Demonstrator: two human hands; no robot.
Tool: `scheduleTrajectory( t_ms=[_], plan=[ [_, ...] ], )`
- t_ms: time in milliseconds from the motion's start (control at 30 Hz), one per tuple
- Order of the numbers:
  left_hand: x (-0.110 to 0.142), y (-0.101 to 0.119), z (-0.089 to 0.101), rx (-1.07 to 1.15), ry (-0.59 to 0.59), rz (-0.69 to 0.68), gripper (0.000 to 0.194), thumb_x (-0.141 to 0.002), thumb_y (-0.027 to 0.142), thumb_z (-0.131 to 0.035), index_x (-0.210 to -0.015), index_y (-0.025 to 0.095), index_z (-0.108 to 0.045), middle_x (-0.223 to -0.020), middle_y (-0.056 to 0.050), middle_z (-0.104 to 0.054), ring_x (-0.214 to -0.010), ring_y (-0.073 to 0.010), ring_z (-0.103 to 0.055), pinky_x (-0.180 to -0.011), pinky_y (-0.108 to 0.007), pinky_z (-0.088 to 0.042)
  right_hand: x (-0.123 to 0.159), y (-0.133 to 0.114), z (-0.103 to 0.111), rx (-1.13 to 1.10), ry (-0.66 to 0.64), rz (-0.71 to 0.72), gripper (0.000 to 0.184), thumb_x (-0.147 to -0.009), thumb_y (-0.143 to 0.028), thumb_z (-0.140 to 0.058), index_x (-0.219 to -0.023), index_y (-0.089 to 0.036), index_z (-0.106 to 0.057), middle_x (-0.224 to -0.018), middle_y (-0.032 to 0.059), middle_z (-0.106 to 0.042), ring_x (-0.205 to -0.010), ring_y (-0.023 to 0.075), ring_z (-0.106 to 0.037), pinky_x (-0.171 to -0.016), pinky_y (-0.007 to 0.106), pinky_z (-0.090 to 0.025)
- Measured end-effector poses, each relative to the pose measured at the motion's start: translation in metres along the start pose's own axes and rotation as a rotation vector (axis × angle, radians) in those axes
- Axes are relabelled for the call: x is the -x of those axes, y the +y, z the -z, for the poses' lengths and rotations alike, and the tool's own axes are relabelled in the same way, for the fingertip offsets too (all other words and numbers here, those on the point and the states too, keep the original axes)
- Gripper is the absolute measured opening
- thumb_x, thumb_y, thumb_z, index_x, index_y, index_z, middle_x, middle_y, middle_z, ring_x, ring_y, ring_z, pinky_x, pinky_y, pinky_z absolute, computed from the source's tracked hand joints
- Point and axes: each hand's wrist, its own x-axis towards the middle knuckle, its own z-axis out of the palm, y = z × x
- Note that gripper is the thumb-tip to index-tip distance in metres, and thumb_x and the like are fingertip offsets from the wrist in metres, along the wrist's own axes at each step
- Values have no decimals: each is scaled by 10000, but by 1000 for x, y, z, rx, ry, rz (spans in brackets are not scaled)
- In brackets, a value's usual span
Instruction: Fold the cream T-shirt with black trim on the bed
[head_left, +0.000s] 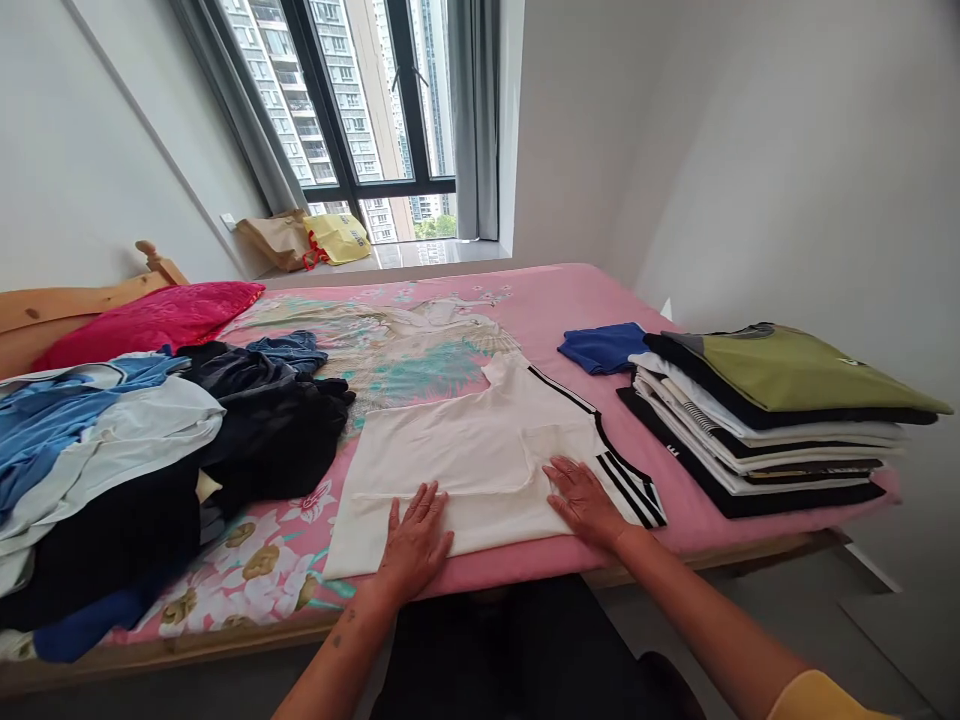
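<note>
while both palms rest on it, the white shirt (442,445) lies spread on the bed (555,290), close to the near edge, between a loose heap of clothes (277,430) on the left and a folded stack (780,440) on the right. shirt looks plain off-white, mostly smooth, a few soft creases; thin black-and-white trim along the right end, three black stripes at the near right corner. long axis runs left to right, slightly slanted, the left end nearer the person; plain straight edge points left, trimmed end points right, one sleeve-like part sticks out toward the window (352,100). left hand (415,540): fingers extended, a bit spread, flat on the near edge, gripping nothing. right hand (585,500): fingers extended, slightly apart, flat near the stripes, no grip either.
</note>
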Motion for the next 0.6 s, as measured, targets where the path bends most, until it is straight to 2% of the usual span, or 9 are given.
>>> scheduleTrajectory(
  t_ms=[133, 200, 233, 300, 400, 467, 533, 600],
  plan=[
    [-31, 66, 12, 110, -43, -387, 469, -911, 286, -310, -1379, 278, -338, -1478, 2, -302, -1379, -168, -201, -1131, -463, -127, -3, -6, 5, -8, 6, -29, 491, -907, -406, -363, -1360, -220, -400, -1441, 70, -347, -1343, 210, -270, -1108, 460, -175],
    [-48, 94, 8, 145, -48, -479, 475, -912, 332, -322, -1385, 292, -321, -1466, 7, -329, -1374, -166, -219, -1138, -465, -114, -4, -4, 7, -25, 4, -35, 480, -921, -390, -321, -1361, -211, -397, -1430, 70, -366, -1339, 195, -281, -1106, 443, -189],
    [-55, 104, 3, 150, -47, -468, 488, -908, 372, -330, -1389, 291, -313, -1465, 0, -332, -1372, -179, -226, -1136, -482, -111, -4, -1, 9, -28, -1, -40, 480, -927, -382, -302, -1364, -205, -391, -1429, 69, -369, -1340, 188, -279, -1107, 435, -191],
    [-64, 114, -11, 140, -45, -360, 549, -888, 461, -345, -1400, 269, -300, -1471, -22, -317, -1371, -222, -229, -1121, -529, -121, -3, 7, 12, -10, -21, -87, 501, -927, -386, -291, -1375, -179, -374, -1438, 78, -352, -1350, 193, -259, -1112, 436, -176],
    [-69, 117, -27, 110, -28, -171, 637, -856, 526, -365, -1405, 209, -303, -1475, -65, -300, -1366, -265, -234, -1104, -561, -136, -3, 15, 20, 41, -56, -237, 574, -903, -433, -336, -1383, -120, -355, -1458, 109, -300, -1360, 233, -230, -1113, 466, -146],
    [-71, 117, -28, 93, -8, -100, 653, -837, 527, -397, -1389, 182, -341, -1465, -92, -319, -1362, -275, -242, -1100, -554, -156, -5, 14, 24, 58, -39, -304, 565, -901, -422, -341, -1367, -104, -381, -1449, 120, -314, -1355, 243, -240, -1111, 477, -135],
    [-75, 120, -24, 82, 5, -108, 603, -841, 495, -403, -1360, 186, -394, -1464, -87, -324, -1367, -262, -231, -1103, -524, -179, -9, 9, 27, 51, 9, -270, 507, -915, -373, -312, -1342, -123, -422, -1436, 102, -349, -1354, 223, -242, -1118, 454, -127],
    [-82, 122, -20, 83, 4, -185, 546, -866, 456, -365, -1355, 214, -399, -1473, -53, -311, -1376, -228, -213, -1117, -490, -165, -12, 5, 26, 22, 30, -158, 471, -925, -341, -286, -1337, -166, -432, -1438, 64, -355, -1363, 187, -221, -1126, 411, -126]
  ],
)
